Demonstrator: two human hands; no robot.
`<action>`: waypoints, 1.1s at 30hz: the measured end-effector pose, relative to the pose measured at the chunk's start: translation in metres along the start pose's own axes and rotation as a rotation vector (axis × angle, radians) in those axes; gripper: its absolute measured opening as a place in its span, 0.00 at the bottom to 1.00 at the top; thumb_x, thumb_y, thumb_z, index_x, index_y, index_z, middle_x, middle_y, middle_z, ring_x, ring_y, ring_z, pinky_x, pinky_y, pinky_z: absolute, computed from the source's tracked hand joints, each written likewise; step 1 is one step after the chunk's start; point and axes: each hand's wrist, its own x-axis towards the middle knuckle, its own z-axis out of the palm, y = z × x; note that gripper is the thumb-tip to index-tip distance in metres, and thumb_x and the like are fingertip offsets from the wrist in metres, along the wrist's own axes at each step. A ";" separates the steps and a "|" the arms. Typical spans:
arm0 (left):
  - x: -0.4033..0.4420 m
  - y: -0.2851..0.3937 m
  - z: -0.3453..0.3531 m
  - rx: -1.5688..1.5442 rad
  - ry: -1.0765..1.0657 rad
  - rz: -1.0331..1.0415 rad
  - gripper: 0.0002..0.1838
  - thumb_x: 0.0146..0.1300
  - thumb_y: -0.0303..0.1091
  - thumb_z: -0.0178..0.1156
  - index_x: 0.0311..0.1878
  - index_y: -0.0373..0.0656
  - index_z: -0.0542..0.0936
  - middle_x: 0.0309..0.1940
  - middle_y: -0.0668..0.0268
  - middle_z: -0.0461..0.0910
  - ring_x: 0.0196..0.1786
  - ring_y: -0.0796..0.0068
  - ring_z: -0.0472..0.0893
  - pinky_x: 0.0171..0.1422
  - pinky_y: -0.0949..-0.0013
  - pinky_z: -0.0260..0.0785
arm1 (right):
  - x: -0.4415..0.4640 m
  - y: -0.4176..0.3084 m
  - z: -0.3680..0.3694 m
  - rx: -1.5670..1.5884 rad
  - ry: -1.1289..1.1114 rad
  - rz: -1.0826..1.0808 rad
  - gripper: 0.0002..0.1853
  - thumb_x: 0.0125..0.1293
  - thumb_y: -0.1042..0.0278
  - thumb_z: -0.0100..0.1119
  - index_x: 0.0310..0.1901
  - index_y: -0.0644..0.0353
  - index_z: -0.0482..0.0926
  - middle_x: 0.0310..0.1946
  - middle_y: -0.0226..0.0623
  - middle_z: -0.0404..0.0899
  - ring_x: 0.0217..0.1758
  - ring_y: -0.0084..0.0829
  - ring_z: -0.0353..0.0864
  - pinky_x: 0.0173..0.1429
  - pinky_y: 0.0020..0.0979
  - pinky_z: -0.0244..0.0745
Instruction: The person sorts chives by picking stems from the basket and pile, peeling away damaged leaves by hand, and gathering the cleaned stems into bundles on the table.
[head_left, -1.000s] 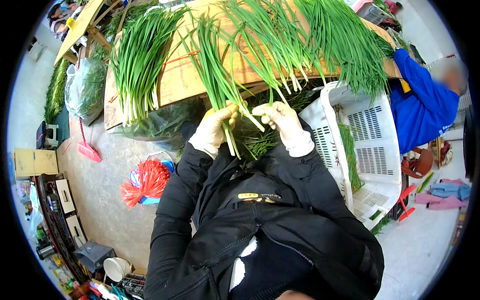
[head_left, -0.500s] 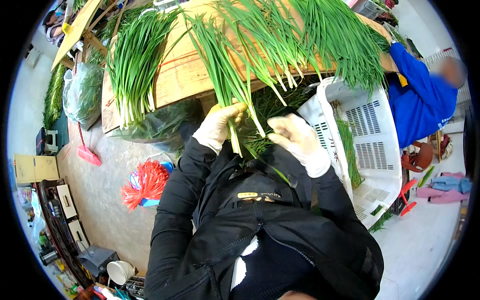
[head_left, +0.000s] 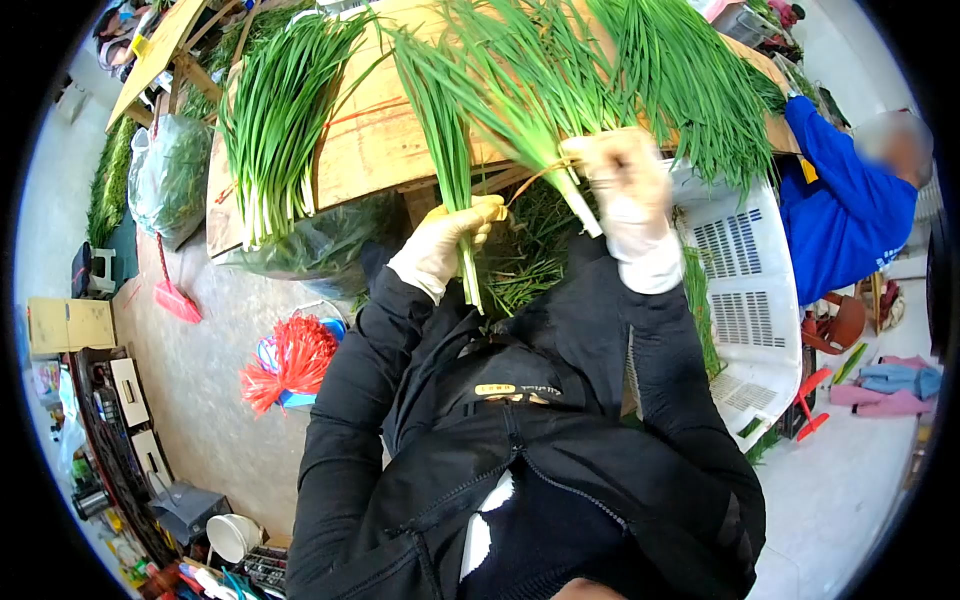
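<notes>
My left hand point(head_left: 448, 238), in a pale glove, is closed around a small bunch of garlic chives point(head_left: 452, 165). Their white stem ends stick out below the fist, and the leaves lie up over the table edge. My right hand point(head_left: 628, 195), gloved and blurred by motion, is at the table edge to the right. Its fingertips close on a second clump of garlic chives point(head_left: 578, 205), whose pale stems slant down beside the hand. More loose chives point(head_left: 545, 65) lie spread behind it on the wooden table point(head_left: 365, 150).
A thick chive bundle point(head_left: 285, 125) lies on the left, a wide heap point(head_left: 690, 90) on the right. A white slatted crate point(head_left: 745, 290) stands at my right. Beyond it is a person in blue point(head_left: 850, 200). Red plastic strands point(head_left: 292, 365) and a pink broom point(head_left: 178, 302) are left.
My right hand has moved up and away from my left, onto chives at the table edge. These chives have shifted and blurred. My left hand keeps its bunch in nearly the same place.
</notes>
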 end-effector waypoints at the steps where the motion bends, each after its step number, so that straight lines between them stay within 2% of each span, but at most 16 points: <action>1: 0.001 -0.001 -0.004 -0.002 -0.022 0.008 0.16 0.56 0.29 0.59 0.47 0.35 0.73 0.34 0.68 0.78 0.25 0.87 0.72 0.28 0.85 0.65 | 0.002 -0.003 -0.010 0.187 0.076 0.076 0.07 0.61 0.65 0.55 0.33 0.59 0.73 0.28 0.33 0.75 0.30 0.18 0.72 0.34 0.22 0.69; 3: 0.004 -0.005 -0.007 0.015 -0.068 0.022 0.18 0.57 0.31 0.58 0.50 0.34 0.71 0.36 0.67 0.78 0.27 0.86 0.72 0.30 0.86 0.65 | -0.004 -0.012 -0.029 0.410 0.043 0.368 0.10 0.62 0.62 0.54 0.34 0.60 0.72 0.31 0.34 0.76 0.30 0.17 0.70 0.35 0.21 0.68; 7: 0.005 -0.009 0.014 -0.121 -0.181 0.028 0.27 0.60 0.34 0.55 0.60 0.33 0.62 0.51 0.60 0.72 0.34 0.85 0.72 0.34 0.86 0.65 | -0.021 0.015 -0.001 0.590 -0.146 0.620 0.10 0.63 0.62 0.52 0.36 0.62 0.72 0.33 0.34 0.77 0.28 0.14 0.67 0.31 0.17 0.64; 11: 0.009 -0.013 0.006 -0.045 -0.145 0.012 0.26 0.59 0.32 0.56 0.58 0.33 0.64 0.44 0.64 0.76 0.31 0.87 0.72 0.33 0.85 0.66 | -0.007 -0.016 -0.022 0.620 -0.057 0.415 0.11 0.64 0.62 0.51 0.36 0.62 0.71 0.27 0.31 0.74 0.24 0.17 0.66 0.29 0.17 0.62; 13: 0.007 -0.011 -0.006 -0.043 -0.154 -0.001 0.24 0.59 0.32 0.56 0.57 0.34 0.65 0.39 0.67 0.77 0.29 0.88 0.72 0.32 0.85 0.66 | -0.007 -0.020 -0.055 0.929 -0.142 0.325 0.09 0.63 0.64 0.51 0.34 0.62 0.72 0.27 0.37 0.74 0.24 0.22 0.69 0.32 0.21 0.66; 17: 0.007 -0.005 -0.008 -0.041 -0.105 -0.002 0.23 0.59 0.32 0.55 0.57 0.34 0.66 0.38 0.69 0.76 0.28 0.87 0.72 0.30 0.86 0.66 | -0.051 0.001 -0.082 0.244 -0.890 0.802 0.20 0.53 0.61 0.61 0.43 0.66 0.73 0.32 0.42 0.76 0.39 0.31 0.76 0.45 0.30 0.70; 18: 0.007 -0.004 -0.007 -0.045 -0.097 -0.003 0.23 0.59 0.32 0.54 0.57 0.35 0.66 0.38 0.70 0.76 0.28 0.87 0.72 0.31 0.86 0.66 | -0.067 0.013 -0.085 -0.095 -1.067 0.759 0.31 0.48 0.56 0.64 0.52 0.65 0.70 0.37 0.43 0.75 0.43 0.34 0.74 0.47 0.32 0.69; 19: 0.009 -0.005 -0.007 -0.044 -0.100 -0.006 0.23 0.59 0.32 0.54 0.57 0.35 0.66 0.38 0.70 0.76 0.28 0.87 0.72 0.31 0.86 0.66 | -0.103 0.038 -0.088 -0.634 -1.038 0.325 0.36 0.46 0.53 0.64 0.56 0.63 0.67 0.41 0.47 0.74 0.44 0.36 0.74 0.49 0.35 0.68; 23: 0.012 -0.005 -0.007 -0.052 -0.109 0.007 0.23 0.59 0.32 0.55 0.57 0.34 0.66 0.38 0.70 0.75 0.27 0.88 0.72 0.30 0.86 0.66 | -0.112 0.033 -0.017 -0.237 -0.583 0.747 0.35 0.47 0.51 0.64 0.56 0.60 0.66 0.39 0.46 0.75 0.43 0.38 0.75 0.44 0.36 0.69; 24: 0.012 -0.004 -0.007 -0.027 -0.119 0.013 0.22 0.59 0.32 0.55 0.56 0.34 0.67 0.39 0.69 0.75 0.27 0.88 0.72 0.30 0.86 0.65 | -0.121 0.046 0.001 -0.159 -0.573 0.895 0.32 0.47 0.58 0.66 0.54 0.60 0.68 0.37 0.41 0.77 0.36 0.34 0.77 0.41 0.32 0.72; 25: 0.010 -0.001 -0.004 -0.002 -0.129 0.019 0.22 0.59 0.32 0.55 0.56 0.34 0.67 0.39 0.69 0.74 0.28 0.88 0.72 0.30 0.86 0.65 | -0.124 0.048 0.013 -0.380 -0.607 0.860 0.25 0.48 0.63 0.66 0.49 0.62 0.72 0.29 0.38 0.78 0.29 0.30 0.77 0.36 0.28 0.73; 27: -0.002 0.008 0.003 0.050 -0.118 0.092 0.21 0.59 0.33 0.56 0.54 0.34 0.69 0.37 0.69 0.74 0.28 0.89 0.70 0.29 0.86 0.64 | -0.125 0.049 0.018 -0.169 -0.502 0.865 0.19 0.53 0.65 0.62 0.44 0.66 0.74 0.29 0.38 0.79 0.28 0.26 0.77 0.35 0.22 0.73; 29: -0.010 0.010 0.000 0.029 -0.130 0.142 0.20 0.59 0.35 0.57 0.52 0.35 0.70 0.32 0.71 0.73 0.25 0.90 0.67 0.28 0.86 0.62 | -0.086 0.016 0.005 0.647 -0.371 1.235 0.19 0.57 0.65 0.59 0.45 0.70 0.73 0.32 0.39 0.80 0.29 0.23 0.77 0.35 0.19 0.72; 30: -0.010 0.007 -0.003 0.040 -0.120 0.146 0.21 0.58 0.36 0.58 0.52 0.34 0.70 0.33 0.70 0.73 0.25 0.90 0.68 0.28 0.86 0.62 | -0.088 0.018 0.001 0.996 -0.354 1.156 0.21 0.59 0.63 0.58 0.46 0.73 0.72 0.34 0.40 0.80 0.30 0.22 0.77 0.35 0.18 0.71; 31: -0.008 0.002 -0.008 0.049 -0.110 0.150 0.22 0.58 0.36 0.59 0.52 0.34 0.69 0.35 0.69 0.74 0.25 0.89 0.68 0.29 0.86 0.63 | -0.089 0.018 0.001 0.998 -0.349 1.155 0.21 0.59 0.63 0.58 0.46 0.73 0.72 0.34 0.40 0.80 0.30 0.22 0.77 0.35 0.18 0.71; 33: -0.002 -0.006 -0.008 0.029 -0.152 0.129 0.28 0.56 0.38 0.60 0.57 0.34 0.65 0.49 0.58 0.74 0.26 0.86 0.70 0.30 0.83 0.65 | -0.083 0.013 0.008 0.982 -0.571 1.196 0.19 0.61 0.62 0.56 0.48 0.68 0.72 0.36 0.39 0.80 0.33 0.23 0.78 0.36 0.17 0.71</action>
